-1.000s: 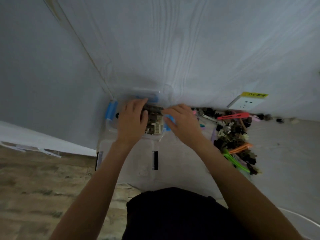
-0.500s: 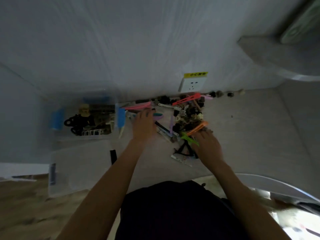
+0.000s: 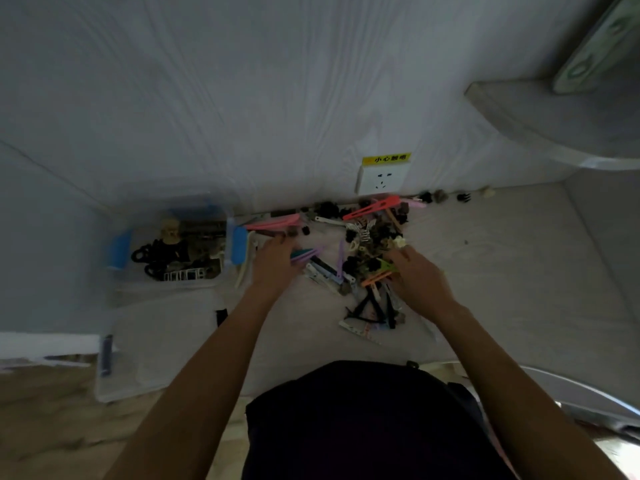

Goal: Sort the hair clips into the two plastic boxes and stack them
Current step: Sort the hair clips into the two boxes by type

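Note:
A clear plastic box (image 3: 227, 271) with blue latches stands at the left against the wall and holds several dark and beige hair clips. A second clear box (image 3: 156, 344) lies in front of it, nearer to me. A loose pile of hair clips (image 3: 367, 237) in black, pink, orange, green and purple is spread along the wall. My left hand (image 3: 273, 266) rests at the pile's left edge, and purple and teal clips (image 3: 306, 254) stick out from under its fingers. My right hand (image 3: 417, 280) is on the pile's right side, fingers curled over green and orange clips (image 3: 381, 271). Both palms are hidden.
A white wall socket (image 3: 381, 180) with a yellow label sits just above the pile. A few stray clips (image 3: 440, 196) lie along the wall to the right. A grey curved shelf (image 3: 554, 126) juts out at the upper right. Wooden floor (image 3: 45, 427) shows at the lower left.
Both hands left the latched box and moved right to the pile. Over the last half second the right hand went further into the pile.

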Available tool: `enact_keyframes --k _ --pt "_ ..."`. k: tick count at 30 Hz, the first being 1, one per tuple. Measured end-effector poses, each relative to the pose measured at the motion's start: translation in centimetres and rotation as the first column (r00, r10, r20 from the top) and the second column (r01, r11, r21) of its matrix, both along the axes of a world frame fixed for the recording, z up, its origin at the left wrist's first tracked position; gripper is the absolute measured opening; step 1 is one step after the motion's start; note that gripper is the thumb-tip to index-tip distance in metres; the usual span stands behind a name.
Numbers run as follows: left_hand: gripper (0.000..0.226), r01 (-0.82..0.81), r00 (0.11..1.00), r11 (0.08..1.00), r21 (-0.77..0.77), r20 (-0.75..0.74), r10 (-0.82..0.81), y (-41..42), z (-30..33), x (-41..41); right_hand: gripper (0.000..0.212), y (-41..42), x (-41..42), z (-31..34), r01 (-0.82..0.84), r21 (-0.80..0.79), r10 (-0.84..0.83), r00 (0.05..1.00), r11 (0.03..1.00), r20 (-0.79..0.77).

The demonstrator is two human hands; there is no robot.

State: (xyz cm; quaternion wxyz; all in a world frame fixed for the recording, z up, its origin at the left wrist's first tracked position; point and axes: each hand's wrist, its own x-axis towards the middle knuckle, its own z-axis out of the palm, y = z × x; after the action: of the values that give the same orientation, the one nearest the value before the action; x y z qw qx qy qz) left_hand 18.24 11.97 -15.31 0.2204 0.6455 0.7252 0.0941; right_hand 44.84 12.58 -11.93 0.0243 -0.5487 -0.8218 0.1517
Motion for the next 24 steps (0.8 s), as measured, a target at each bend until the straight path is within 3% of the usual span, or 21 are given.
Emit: enact_keyframes --k 7,11,16,19,24 --pt "0.031 -0.072 0.993 0.996 -0.058 0.093 0.077 -0.1 0.1 -0.2 0.035 0.8 -0.4 -1.1 -0.131 0.012 0.126 0.974 0.991 0.188" --pt "0.012 -0.087 0.994 0.994 -0.067 0.061 0.091 -0.3 0.1 -0.5 0.038 1.0 -0.5 -1.4 -0.134 0.055 0.118 0.968 0.990 0.220" --pt "0.016 -0.069 0.997 0.992 -0.107 0.018 0.071 -0.4 0.1 -0.9 0.037 1.4 -0.2 0.4 -0.223 0.107 0.200 0.961 0.969 0.189" --pt "0.016 -0.097 0.994 0.988 -0.117 0.040 0.103 -0.2 0.5 -0.8 0.027 2.3 -1.0 3.6 -0.121 0.158 0.115 0.992 0.980 0.043" --pt "0.020 -0.148 0.983 0.955 0.256 0.144 0.113 -1.0 2.3 -0.1 0.033 7.0 -3.7 5.5 -0.173 0.172 0.167 0.985 0.970 0.049"
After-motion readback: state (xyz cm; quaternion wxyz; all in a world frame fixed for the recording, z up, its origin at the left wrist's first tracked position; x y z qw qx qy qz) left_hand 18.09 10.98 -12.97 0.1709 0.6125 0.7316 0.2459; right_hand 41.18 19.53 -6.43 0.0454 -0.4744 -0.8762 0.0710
